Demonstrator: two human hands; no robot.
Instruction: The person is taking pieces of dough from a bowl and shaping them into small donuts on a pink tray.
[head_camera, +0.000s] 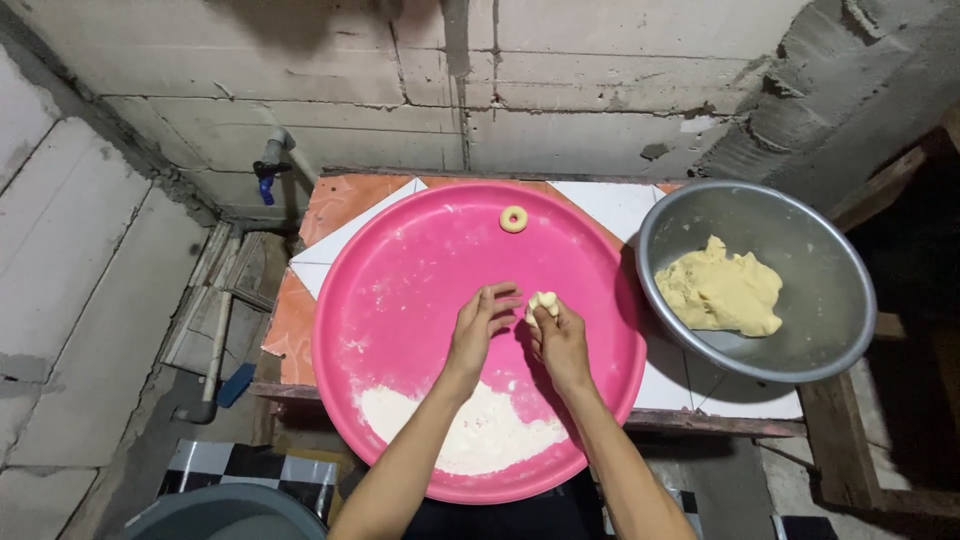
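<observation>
Shaping step in hand over the round pink plastic tray, flour heap near its front edge. Left hand: fingers loosely curled, holding nothing. Right hand: fingertips pinched on a small pale dough piece. One finished dough ring lies at the far rim. Steel bowl of dough sits right. Next move likely needs both hands.

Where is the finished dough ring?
In the head view, the dough ring lies alone at the far edge of the pink tray, left of the metal bowl.
</observation>
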